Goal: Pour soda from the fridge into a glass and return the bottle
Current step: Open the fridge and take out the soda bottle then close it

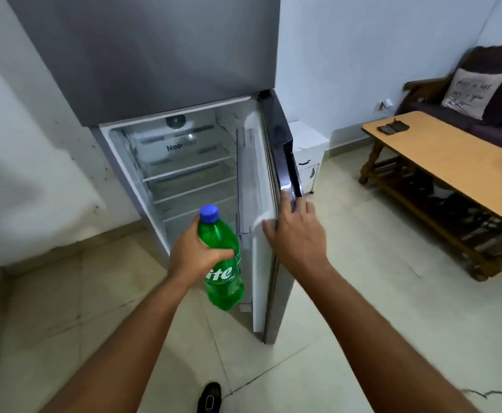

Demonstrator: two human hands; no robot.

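Left hand (197, 251) gripped the capped soda bottle (222, 260) by its shoulder at 6 o'clock of the open fridge (184, 168), right hand (299, 234) clasped the door (269, 204) edge; risk: one-handed grip slipping, bottle dropping on tile.

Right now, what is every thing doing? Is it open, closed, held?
Fridge door: open, swung to the right.
Freezer door: closed.
Soda bottle: upright, held off the floor, blue cap on.
Left hand: grips the bottle.
Right hand: fingers around the door's edge.
Fridge shelves: look bare.
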